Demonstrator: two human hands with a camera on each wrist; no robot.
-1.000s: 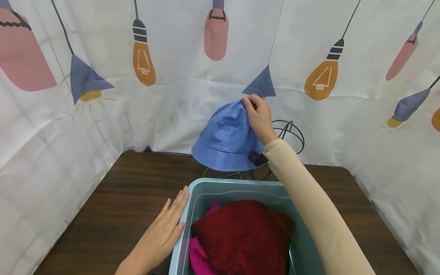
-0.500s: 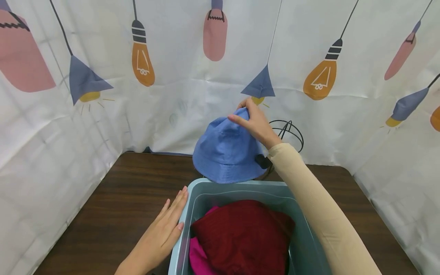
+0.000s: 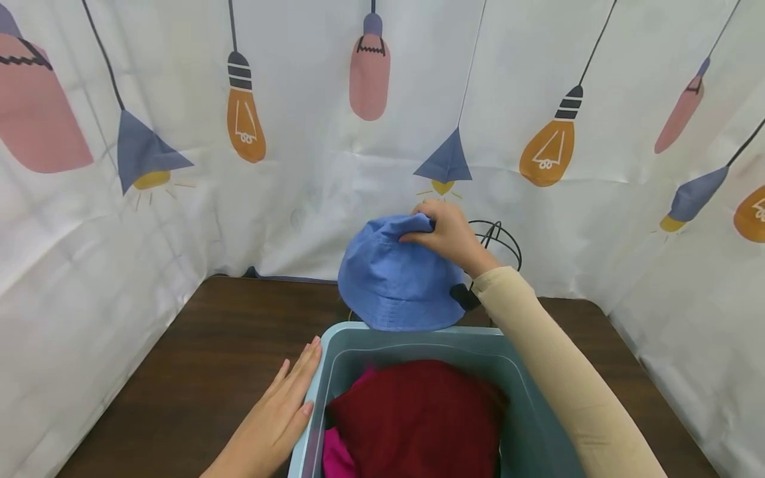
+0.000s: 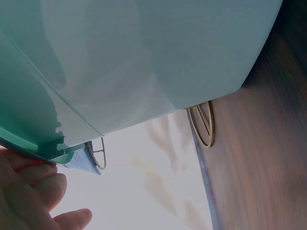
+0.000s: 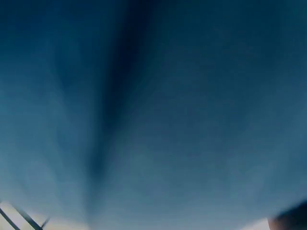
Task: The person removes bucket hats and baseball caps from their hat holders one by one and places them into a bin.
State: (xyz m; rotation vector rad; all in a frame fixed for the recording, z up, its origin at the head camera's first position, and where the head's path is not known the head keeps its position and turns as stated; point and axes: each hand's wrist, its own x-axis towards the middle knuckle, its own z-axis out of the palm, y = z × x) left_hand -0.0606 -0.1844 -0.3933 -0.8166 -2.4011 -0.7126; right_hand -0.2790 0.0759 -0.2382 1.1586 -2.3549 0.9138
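Observation:
A blue bucket hat (image 3: 394, 272) stands above the far rim of the plastic bin in the head view. Thumb and fingers of my right hand (image 3: 451, 236) pinch its crown, which is creased there. Blue cloth fills nearly all of the right wrist view. My left hand (image 3: 271, 415) lies with extended fingers along the left rim of the light blue bin (image 3: 317, 392); in the left wrist view its fingertips (image 4: 50, 189) are at that rim. Inside the bin are a dark red cloth (image 3: 418, 418) and a magenta cloth (image 3: 337, 455).
A black wire dome (image 3: 510, 242) stands behind my right wrist. Brass-coloured wire loops (image 4: 211, 129) show past the bin in the left wrist view. The dark wooden table (image 3: 239, 345) ends at a white curtain (image 3: 299, 219) printed with lamps.
The hat has come down toward the bin's far rim. My right hand's thumb and fingers spread on the crown, then closed on it lower down. The left hand stays on the rim.

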